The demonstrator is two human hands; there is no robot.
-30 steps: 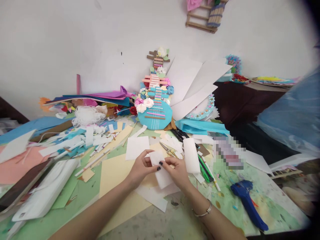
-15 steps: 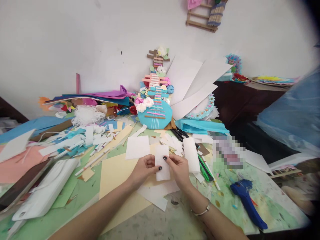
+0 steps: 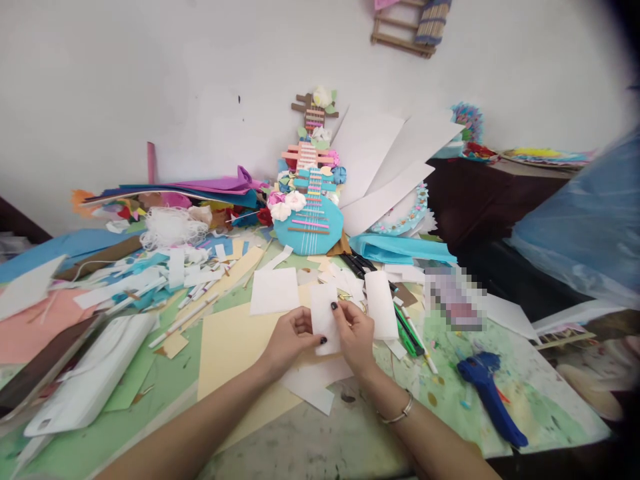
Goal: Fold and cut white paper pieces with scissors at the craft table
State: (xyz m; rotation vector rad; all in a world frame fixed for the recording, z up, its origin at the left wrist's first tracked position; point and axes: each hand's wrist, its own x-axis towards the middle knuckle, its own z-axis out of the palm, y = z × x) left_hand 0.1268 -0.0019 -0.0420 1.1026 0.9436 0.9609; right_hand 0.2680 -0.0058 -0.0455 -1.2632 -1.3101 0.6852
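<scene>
A small white paper rectangle (image 3: 324, 310) is held upright above the table between both hands. My left hand (image 3: 293, 337) pinches its left side, thumb across the front and fingers curled behind. My right hand (image 3: 354, 330) grips the right edge, with the thumb on the front face and the other fingers bent behind it. Below lie a large cream paper sheet (image 3: 227, 353) and white paper scraps (image 3: 320, 397). A white paper square (image 3: 274, 291) rests beyond my left hand, and a curved white paper piece (image 3: 381, 305) is just beyond my right.
A blue glue gun (image 3: 493, 400) lies on the right. Green markers (image 3: 409, 333) are near the right hand. A white power strip (image 3: 93, 377) and paper scraps cover the left. A blue paper lute (image 3: 309, 227) with flowers stands against the wall, beside white sheets (image 3: 367, 153).
My right thumb has shifted slightly up along the paper, and the right hand has turned a little. The paper stays between both hands. The whole view has shifted slightly.
</scene>
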